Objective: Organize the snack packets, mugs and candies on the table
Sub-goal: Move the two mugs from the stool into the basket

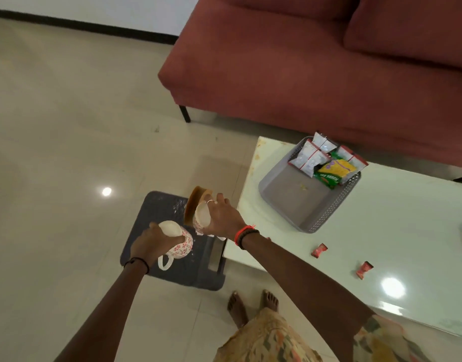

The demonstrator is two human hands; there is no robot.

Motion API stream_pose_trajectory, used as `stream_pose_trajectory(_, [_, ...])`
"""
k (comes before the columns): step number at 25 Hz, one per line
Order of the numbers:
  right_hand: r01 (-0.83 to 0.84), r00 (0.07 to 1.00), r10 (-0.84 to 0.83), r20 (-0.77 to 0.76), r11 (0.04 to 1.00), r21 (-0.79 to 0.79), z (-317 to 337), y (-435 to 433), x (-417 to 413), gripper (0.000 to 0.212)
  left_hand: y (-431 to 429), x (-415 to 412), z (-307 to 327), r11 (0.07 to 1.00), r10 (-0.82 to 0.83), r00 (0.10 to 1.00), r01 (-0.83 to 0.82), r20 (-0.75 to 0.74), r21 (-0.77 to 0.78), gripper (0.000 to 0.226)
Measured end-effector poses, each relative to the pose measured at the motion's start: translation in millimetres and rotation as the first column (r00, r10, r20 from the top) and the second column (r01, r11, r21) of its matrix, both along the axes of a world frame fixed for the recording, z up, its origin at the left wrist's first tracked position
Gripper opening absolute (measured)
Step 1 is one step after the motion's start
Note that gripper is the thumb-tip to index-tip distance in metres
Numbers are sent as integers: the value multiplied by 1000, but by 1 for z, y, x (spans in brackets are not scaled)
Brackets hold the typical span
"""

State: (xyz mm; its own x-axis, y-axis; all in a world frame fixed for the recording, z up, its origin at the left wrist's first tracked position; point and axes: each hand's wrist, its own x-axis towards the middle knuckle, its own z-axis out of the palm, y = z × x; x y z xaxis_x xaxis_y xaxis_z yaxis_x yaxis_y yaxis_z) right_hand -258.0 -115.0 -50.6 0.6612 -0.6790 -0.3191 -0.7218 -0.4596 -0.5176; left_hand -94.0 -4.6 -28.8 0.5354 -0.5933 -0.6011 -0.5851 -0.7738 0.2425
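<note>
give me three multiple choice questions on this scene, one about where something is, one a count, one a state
1. Where are the snack packets?
A. in the grey basket on the white table
B. on the sofa
C. on the floor

2. How many red candies lie loose on the table?
A. none
B. two
C. five

3. What is the left hand doing?
A. resting empty on the table
B. holding a floral mug
C. holding a snack packet

Answers: 1 A, the packets are bunched at the basket's far end. 2 B, one candy and a second candy show near the table's front edge. 3 B, its fingers wrap the mug over the dark tray.
</note>
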Motion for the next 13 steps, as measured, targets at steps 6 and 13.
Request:
stream_pose_trajectory(6, [336,942,-335,-15,940,58,17,-40,-80,89,-86,-56,30,980,-199,980,199,-10,-30,83])
stream_pose_trajectory(13, [607,795,-602,-77,785,125,4,-94,-187,101,-189,-158,23,920,-383,924,381,5,-94,84])
